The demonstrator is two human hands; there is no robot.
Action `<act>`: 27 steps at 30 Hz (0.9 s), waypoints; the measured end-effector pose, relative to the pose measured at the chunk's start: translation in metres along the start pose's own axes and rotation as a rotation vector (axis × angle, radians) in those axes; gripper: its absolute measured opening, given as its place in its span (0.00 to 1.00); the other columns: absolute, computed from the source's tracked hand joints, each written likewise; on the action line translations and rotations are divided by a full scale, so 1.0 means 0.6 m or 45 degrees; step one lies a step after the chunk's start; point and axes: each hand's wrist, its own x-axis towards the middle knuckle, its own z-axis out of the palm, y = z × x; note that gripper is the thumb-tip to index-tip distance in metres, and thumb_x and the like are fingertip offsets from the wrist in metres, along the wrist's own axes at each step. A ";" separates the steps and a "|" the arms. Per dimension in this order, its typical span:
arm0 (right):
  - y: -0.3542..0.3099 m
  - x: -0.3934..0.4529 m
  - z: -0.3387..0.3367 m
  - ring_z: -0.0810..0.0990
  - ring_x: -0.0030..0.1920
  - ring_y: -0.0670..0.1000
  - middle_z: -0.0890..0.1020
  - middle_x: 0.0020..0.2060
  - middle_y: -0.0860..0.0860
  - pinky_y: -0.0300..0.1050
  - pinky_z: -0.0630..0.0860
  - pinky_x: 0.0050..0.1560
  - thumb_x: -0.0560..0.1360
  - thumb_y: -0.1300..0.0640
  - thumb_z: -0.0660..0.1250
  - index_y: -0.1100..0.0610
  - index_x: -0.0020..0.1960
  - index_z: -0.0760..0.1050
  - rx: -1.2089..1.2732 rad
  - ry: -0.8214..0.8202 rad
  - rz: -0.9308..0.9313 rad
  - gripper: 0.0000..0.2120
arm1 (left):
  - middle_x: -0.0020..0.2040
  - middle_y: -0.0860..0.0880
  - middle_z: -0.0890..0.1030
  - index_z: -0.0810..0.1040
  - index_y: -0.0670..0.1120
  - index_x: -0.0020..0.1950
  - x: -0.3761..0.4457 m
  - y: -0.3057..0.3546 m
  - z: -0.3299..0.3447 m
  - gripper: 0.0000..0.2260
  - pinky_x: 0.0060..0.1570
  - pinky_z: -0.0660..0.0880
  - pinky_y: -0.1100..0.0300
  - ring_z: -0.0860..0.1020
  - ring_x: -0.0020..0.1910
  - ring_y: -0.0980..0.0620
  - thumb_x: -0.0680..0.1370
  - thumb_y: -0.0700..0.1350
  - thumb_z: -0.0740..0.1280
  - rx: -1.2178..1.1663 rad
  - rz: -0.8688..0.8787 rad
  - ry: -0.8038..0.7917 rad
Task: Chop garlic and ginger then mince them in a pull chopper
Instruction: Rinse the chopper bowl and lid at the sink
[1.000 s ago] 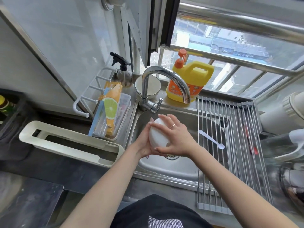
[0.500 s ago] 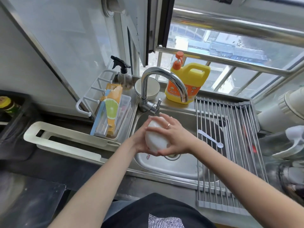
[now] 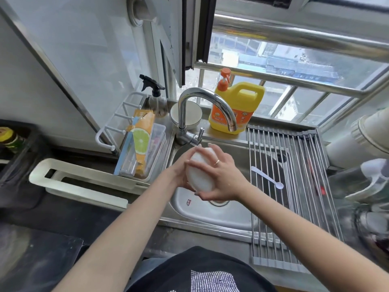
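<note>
A white rounded part of the pull chopper (image 3: 201,171) is held over the steel sink (image 3: 221,216), below the faucet spout (image 3: 230,125). My left hand (image 3: 179,175) cups it from the left, mostly hidden behind it. My right hand (image 3: 221,178) wraps over its right side, thumb underneath, a ring on one finger. No water runs from the faucet. Garlic and ginger are not in view.
A roll-up drying rack (image 3: 294,186) with a white spoon (image 3: 267,180) covers the sink's right half. Yellow detergent jug (image 3: 237,108), white bowl (image 3: 186,118) and spray bottle (image 3: 155,98) stand behind the faucet. A clear box with cartons (image 3: 143,150) sits left.
Both hands have shifted the white piece slightly left and toward me over the sink, and it has turned a little in the grip.
</note>
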 end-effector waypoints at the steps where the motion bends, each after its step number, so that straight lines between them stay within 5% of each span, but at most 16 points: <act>1: -0.004 -0.001 0.005 0.53 0.74 0.64 0.57 0.76 0.48 0.64 0.63 0.63 0.62 0.34 0.69 0.36 0.73 0.60 0.002 0.019 0.043 0.41 | 0.37 0.45 0.82 0.80 0.48 0.47 -0.002 0.000 0.001 0.23 0.35 0.75 0.57 0.80 0.35 0.45 0.71 0.66 0.61 -0.018 0.019 -0.023; 5: -0.013 -0.008 0.016 0.51 0.75 0.62 0.54 0.77 0.47 0.62 0.62 0.63 0.61 0.36 0.70 0.35 0.73 0.57 0.030 0.087 0.168 0.43 | 0.41 0.45 0.83 0.84 0.48 0.49 -0.006 -0.008 0.002 0.22 0.38 0.78 0.56 0.82 0.39 0.47 0.71 0.64 0.64 -0.156 0.106 -0.188; 10: -0.026 0.002 0.012 0.56 0.74 0.51 0.62 0.72 0.51 0.52 0.59 0.71 0.64 0.38 0.66 0.39 0.71 0.62 0.777 0.324 0.495 0.36 | 0.55 0.43 0.80 0.78 0.48 0.62 -0.007 -0.035 -0.003 0.27 0.53 0.75 0.41 0.76 0.57 0.41 0.70 0.63 0.69 -0.414 0.181 -0.238; 15: -0.016 -0.012 0.010 0.55 0.72 0.55 0.57 0.74 0.52 0.51 0.57 0.69 0.66 0.38 0.64 0.37 0.72 0.58 0.642 0.113 0.296 0.36 | 0.49 0.42 0.82 0.82 0.46 0.55 -0.015 -0.042 0.003 0.25 0.49 0.77 0.50 0.81 0.49 0.43 0.71 0.64 0.64 -0.357 0.102 -0.323; 19: -0.002 -0.016 0.008 0.55 0.72 0.54 0.57 0.73 0.51 0.51 0.57 0.68 0.66 0.39 0.65 0.37 0.72 0.58 0.575 0.036 0.116 0.35 | 0.47 0.41 0.81 0.83 0.46 0.51 -0.026 -0.030 0.004 0.25 0.44 0.78 0.47 0.81 0.45 0.41 0.72 0.65 0.61 -0.219 -0.033 -0.284; 23: -0.010 -0.003 0.017 0.65 0.66 0.43 0.68 0.64 0.44 0.43 0.64 0.67 0.67 0.41 0.64 0.47 0.69 0.67 0.876 0.340 0.357 0.31 | 0.44 0.44 0.82 0.84 0.47 0.48 -0.019 -0.026 0.025 0.20 0.44 0.76 0.54 0.80 0.43 0.45 0.72 0.61 0.62 -0.354 0.209 -0.118; 27: -0.010 0.008 0.021 0.65 0.63 0.36 0.69 0.60 0.40 0.30 0.61 0.63 0.67 0.44 0.64 0.48 0.67 0.68 0.916 0.362 0.390 0.29 | 0.44 0.43 0.82 0.84 0.45 0.49 -0.014 -0.036 0.042 0.20 0.41 0.79 0.56 0.82 0.42 0.45 0.74 0.59 0.61 -0.506 0.350 -0.065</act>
